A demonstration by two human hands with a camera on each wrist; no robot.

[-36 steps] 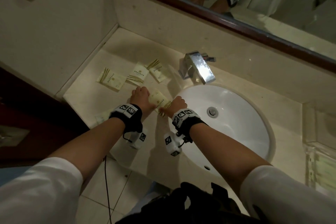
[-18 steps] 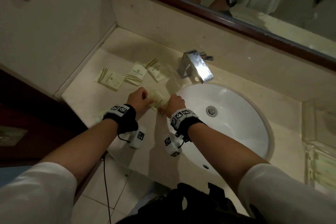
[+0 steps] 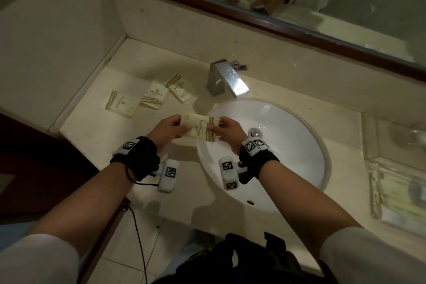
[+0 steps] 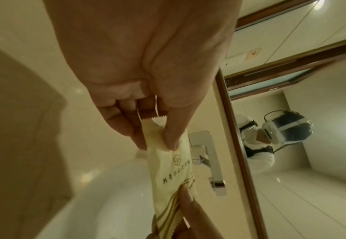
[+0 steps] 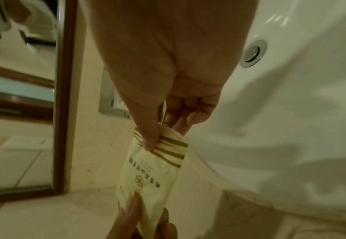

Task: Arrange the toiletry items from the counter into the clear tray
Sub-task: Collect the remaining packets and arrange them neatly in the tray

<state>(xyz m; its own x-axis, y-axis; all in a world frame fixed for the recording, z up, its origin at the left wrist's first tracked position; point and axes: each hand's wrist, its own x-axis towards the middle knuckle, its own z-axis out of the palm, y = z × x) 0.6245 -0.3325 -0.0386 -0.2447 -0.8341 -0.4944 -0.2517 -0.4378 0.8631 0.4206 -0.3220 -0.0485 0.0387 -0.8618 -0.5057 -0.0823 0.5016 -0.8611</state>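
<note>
Both hands hold one cream toiletry packet (image 3: 199, 127) with gold stripes, lifted above the counter at the left rim of the sink. My left hand (image 3: 169, 128) pinches its plain end (image 4: 157, 134) between thumb and fingers. My right hand (image 3: 227, 130) pinches the striped end (image 5: 163, 145). Three more cream packets (image 3: 153, 97) lie flat on the counter behind, left of the tap. The clear tray (image 3: 378, 180) sits at the far right of the counter, with something pale inside it.
A chrome tap (image 3: 227, 82) stands behind the white sink (image 3: 288, 145). A wood-framed mirror (image 3: 299, 27) runs along the back wall. The side wall (image 3: 57, 30) closes off the counter's left end.
The packet has been lifted off the counter, and both hands have risen and moved right with it, stretching it between them by the sink rim.
</note>
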